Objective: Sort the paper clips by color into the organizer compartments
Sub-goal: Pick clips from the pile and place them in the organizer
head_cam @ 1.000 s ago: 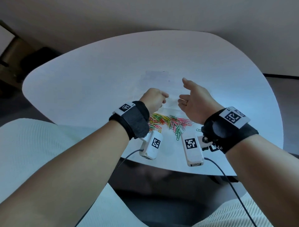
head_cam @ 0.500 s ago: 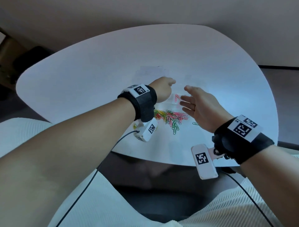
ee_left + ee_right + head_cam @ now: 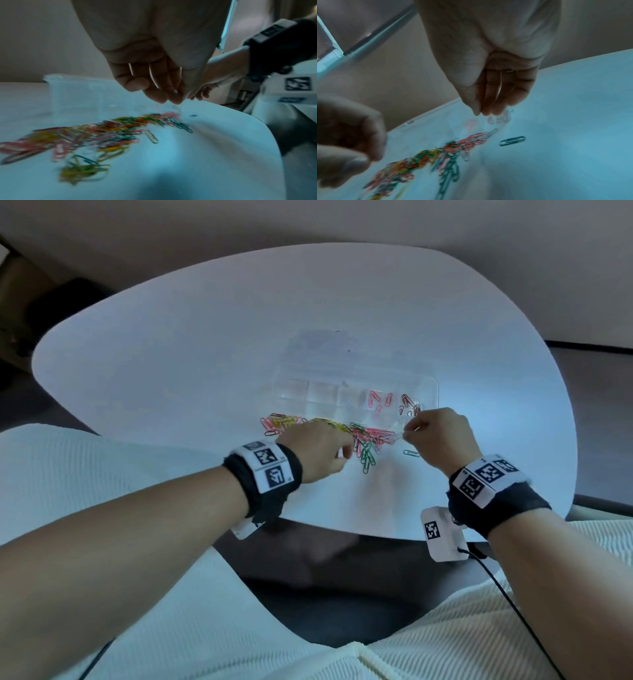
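Note:
A mixed pile of coloured paper clips (image 3: 370,436) (image 3: 106,135) (image 3: 423,157) lies in front of the clear organizer (image 3: 435,392) (image 3: 51,86). One compartment holds pink clips (image 3: 376,398); the one to its right holds dark red clips (image 3: 409,405). My left hand (image 3: 344,455) (image 3: 175,100) hangs over the middle of the pile, its fingers loosely curled and nothing seen between them. My right hand (image 3: 407,434) (image 3: 481,113) points down at the pile's right end, fingers and thumb gathered just above a pale clip (image 3: 493,132). A lone green clip (image 3: 411,453) (image 3: 511,140) lies beside it.
The white rounded table (image 3: 205,354) has bare surface to the left and behind the organizer. Its front edge (image 3: 342,530) runs close under my wrists. The organizer's left compartments look empty.
My left hand has pulled back from the organizer to the pile. My right hand has dropped from hovering open beside the organizer to the pile's right end, fingers drawn together.

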Tool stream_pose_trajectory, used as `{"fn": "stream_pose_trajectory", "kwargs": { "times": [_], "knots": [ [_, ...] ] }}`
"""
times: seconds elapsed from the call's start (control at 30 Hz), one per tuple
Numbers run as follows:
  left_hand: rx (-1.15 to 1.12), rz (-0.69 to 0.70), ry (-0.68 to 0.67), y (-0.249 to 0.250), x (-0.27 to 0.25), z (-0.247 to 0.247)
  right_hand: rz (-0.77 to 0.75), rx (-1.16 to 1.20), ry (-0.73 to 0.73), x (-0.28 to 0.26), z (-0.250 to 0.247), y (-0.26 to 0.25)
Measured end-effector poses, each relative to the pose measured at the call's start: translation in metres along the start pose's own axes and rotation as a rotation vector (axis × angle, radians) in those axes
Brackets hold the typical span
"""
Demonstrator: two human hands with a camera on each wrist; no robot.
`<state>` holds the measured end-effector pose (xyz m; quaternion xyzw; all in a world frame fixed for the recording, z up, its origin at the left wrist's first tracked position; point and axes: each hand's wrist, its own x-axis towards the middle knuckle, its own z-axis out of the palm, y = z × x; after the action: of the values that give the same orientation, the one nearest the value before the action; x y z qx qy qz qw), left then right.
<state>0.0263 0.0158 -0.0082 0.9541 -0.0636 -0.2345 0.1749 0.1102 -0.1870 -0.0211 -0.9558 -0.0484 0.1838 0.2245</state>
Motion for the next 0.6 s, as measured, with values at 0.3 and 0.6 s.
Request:
{"fn": "stream_pose_trajectory", "kwargs": {
  "times": [0.3,0.6],
  "knots": [
    [0.248,0.324,-0.126,0.025,0.018,0.054,0.0,-0.07,-0.113,-0.002,0.017,0.029],
    [0.284,0.322,-0.135,0.023,0.016,0.062,0.046,-0.105,-0.118,-0.005,0.033,0.019]
  ]
}}
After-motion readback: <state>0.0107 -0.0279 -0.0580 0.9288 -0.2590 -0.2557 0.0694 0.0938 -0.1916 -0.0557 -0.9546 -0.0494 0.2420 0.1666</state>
